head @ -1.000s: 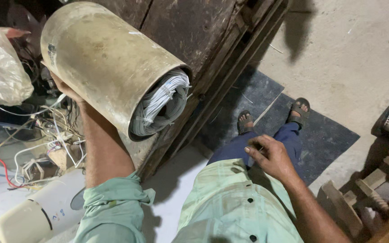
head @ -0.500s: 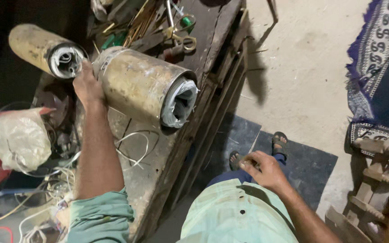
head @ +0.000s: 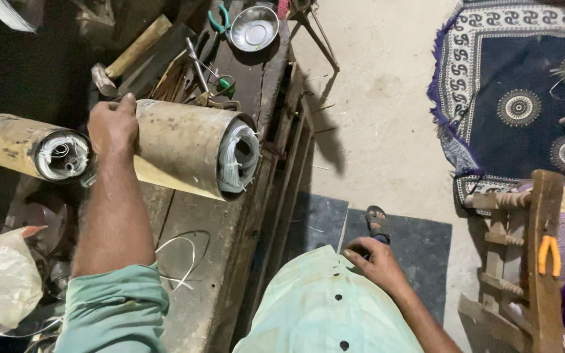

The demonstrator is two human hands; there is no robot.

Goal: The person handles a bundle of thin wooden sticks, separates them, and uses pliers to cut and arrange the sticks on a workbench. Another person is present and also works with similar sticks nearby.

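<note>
Two hands showed: the left hand [head: 114, 125] gripped the metal cylinder [head: 188, 157], fingers wrapped over its top. Its long axis ran from 9 to 3 o'clock along the bench [head: 194, 261]. The right hand [head: 377, 261] rested loosely open on the lap, farther off.

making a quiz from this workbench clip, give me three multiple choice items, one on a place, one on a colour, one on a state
1. Where does the left hand rest?
A. on the big cylinder
B. on the hammer
C. in the steel bowl

2. What colour are the handles of the pliers on the wooden rack?
A. blue
B. orange
C. white

3. How does the big cylinder lie?
A. upright on the floor
B. on its side on the bench, coiled end showing
C. wrapped in a plastic bag

Answers:
1. A, the fingers grip its top.
2. B, orange handles hang on the rack post.
3. B, wire coils show in its open end toward the bench edge.
</note>
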